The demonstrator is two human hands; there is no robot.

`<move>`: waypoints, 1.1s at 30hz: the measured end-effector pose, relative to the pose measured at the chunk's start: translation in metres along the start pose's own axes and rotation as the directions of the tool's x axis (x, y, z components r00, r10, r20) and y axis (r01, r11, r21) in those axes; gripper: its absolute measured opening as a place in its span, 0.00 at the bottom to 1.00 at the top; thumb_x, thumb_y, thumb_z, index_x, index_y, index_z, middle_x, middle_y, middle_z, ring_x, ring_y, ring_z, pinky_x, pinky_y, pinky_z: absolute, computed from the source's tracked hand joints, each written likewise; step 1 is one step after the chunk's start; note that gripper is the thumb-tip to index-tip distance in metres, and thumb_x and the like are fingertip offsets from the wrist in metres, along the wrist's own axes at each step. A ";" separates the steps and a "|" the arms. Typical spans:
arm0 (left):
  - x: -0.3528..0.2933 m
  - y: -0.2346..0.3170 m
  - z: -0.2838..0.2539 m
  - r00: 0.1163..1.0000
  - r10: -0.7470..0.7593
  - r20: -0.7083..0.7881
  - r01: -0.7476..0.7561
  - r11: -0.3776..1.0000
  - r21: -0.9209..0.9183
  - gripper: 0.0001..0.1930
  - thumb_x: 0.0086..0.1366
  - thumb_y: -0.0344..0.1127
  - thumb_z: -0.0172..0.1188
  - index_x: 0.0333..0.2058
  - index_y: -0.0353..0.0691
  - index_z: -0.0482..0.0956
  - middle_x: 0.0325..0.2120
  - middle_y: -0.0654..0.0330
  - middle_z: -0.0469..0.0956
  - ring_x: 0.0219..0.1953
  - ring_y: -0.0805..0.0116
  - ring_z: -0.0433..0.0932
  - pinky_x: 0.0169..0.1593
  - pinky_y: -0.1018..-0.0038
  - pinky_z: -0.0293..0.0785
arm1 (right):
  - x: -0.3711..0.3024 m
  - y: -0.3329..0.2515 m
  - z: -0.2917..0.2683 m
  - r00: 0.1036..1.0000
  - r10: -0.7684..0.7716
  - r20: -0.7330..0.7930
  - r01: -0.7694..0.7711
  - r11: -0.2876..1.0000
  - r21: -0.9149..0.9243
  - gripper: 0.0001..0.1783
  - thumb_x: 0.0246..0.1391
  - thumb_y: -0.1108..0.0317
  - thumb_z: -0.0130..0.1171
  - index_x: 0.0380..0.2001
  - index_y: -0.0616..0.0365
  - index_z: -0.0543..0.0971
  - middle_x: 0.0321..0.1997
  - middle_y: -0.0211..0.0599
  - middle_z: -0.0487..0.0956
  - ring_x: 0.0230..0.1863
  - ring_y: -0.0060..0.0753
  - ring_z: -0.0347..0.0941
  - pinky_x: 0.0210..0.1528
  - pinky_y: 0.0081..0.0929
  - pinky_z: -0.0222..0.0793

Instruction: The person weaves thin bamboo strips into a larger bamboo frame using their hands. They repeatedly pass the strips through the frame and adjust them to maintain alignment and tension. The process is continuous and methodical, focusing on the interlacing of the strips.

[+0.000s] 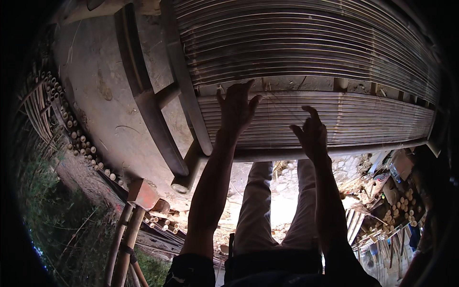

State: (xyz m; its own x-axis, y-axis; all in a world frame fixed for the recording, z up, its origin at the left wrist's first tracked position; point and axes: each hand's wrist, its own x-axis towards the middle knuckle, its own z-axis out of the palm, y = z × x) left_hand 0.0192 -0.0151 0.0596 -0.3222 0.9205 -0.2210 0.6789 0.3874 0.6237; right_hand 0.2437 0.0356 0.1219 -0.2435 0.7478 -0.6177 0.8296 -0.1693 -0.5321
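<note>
In front of me is a bamboo bench [306, 45] with a seat of long thin slats running left to right. A gap divides the slats into a wide far section and a narrower near section [373, 117]. My left hand [238, 106] is over the near section's left part, its fingers apart and reaching to the gap. To its right, my right hand [313, 135] hovers above the near slats. Its index finger and thumb are apart, the other fingers curled. Faint thin strands cross the slats between the hands; whether either hand touches them I cannot tell.
Thick bamboo poles form the bench's left-end frame [143, 91] and near rail [287, 154]. Cut bamboo poles [79, 141] are stacked at the left, with more cut ends [404, 208] at the right. A reddish block [143, 193] sits on upright poles at lower left. My legs [256, 205] are below the bench edge.
</note>
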 end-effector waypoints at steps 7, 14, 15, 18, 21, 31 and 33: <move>0.037 -0.020 0.030 0.840 -0.078 0.537 0.058 0.997 0.055 0.21 0.69 0.57 0.49 0.48 0.53 0.81 0.31 0.67 0.85 0.42 0.66 0.81 0.56 0.47 0.50 | -0.123 0.069 -0.079 0.338 0.230 0.913 -0.295 0.947 -0.129 0.17 0.61 0.57 0.55 0.36 0.60 0.82 0.33 0.43 0.84 0.40 0.37 0.83 0.43 0.38 0.77; 0.031 -0.042 0.030 0.838 -0.144 0.526 0.082 0.987 0.140 0.21 0.68 0.61 0.49 0.41 0.56 0.85 0.27 0.66 0.85 0.36 0.67 0.82 0.53 0.55 0.53 | -0.066 -0.040 -0.155 0.913 -0.405 -0.054 -0.002 -0.136 0.991 0.24 0.70 0.57 0.41 0.54 0.63 0.76 0.55 0.48 0.78 0.62 0.56 0.69 0.52 0.47 0.73; 0.035 -0.035 0.030 0.824 -0.124 0.553 0.093 0.992 0.084 0.23 0.67 0.63 0.49 0.41 0.55 0.85 0.27 0.67 0.85 0.36 0.67 0.82 0.53 0.55 0.54 | -0.043 -0.048 -0.157 0.978 -0.109 -0.180 0.170 -0.101 0.980 0.23 0.70 0.57 0.41 0.54 0.63 0.75 0.57 0.47 0.76 0.63 0.52 0.68 0.53 0.45 0.73; 0.037 -0.031 0.029 0.835 -0.097 0.541 0.063 0.995 0.081 0.23 0.67 0.63 0.49 0.42 0.54 0.85 0.29 0.67 0.85 0.36 0.67 0.83 0.54 0.55 0.54 | 0.002 0.006 -0.149 0.872 -0.252 -0.420 0.272 0.962 -0.014 0.21 0.69 0.60 0.43 0.53 0.63 0.75 0.58 0.48 0.76 0.61 0.44 0.71 0.55 0.38 0.72; 0.044 -0.027 0.034 0.844 -0.053 0.533 0.054 0.998 0.013 0.23 0.67 0.62 0.50 0.43 0.54 0.85 0.31 0.67 0.85 0.38 0.67 0.82 0.54 0.55 0.53 | -0.061 0.042 -0.130 0.977 -0.066 0.201 0.195 0.654 -0.731 0.12 0.63 0.63 0.51 0.42 0.57 0.79 0.34 0.43 0.82 0.31 0.45 0.79 0.37 0.40 0.74; 0.041 -0.029 0.030 0.879 -0.038 0.475 0.043 0.999 -0.001 0.23 0.67 0.61 0.52 0.41 0.48 0.83 0.26 0.63 0.84 0.31 0.68 0.82 0.54 0.60 0.57 | -0.083 0.064 -0.137 0.862 -0.300 0.408 0.392 0.905 -0.164 0.08 0.61 0.68 0.51 0.35 0.59 0.77 0.32 0.41 0.79 0.29 0.42 0.78 0.32 0.32 0.72; 0.038 -0.027 0.038 0.921 0.028 0.388 -0.012 0.999 -0.043 0.25 0.64 0.63 0.55 0.42 0.47 0.82 0.23 0.62 0.83 0.28 0.65 0.82 0.52 0.65 0.62 | -0.076 0.048 -0.146 0.844 -0.368 0.391 0.497 0.810 -0.311 0.08 0.62 0.67 0.51 0.35 0.59 0.77 0.31 0.41 0.79 0.29 0.43 0.78 0.32 0.33 0.71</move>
State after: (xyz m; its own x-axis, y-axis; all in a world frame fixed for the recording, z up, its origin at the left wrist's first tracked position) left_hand 0.0138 0.0111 0.0064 -0.0220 0.8787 -0.4769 0.6539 0.3735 0.6580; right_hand 0.3751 0.0641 0.2278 -0.7070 0.4425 -0.5517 0.7072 0.4340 -0.5581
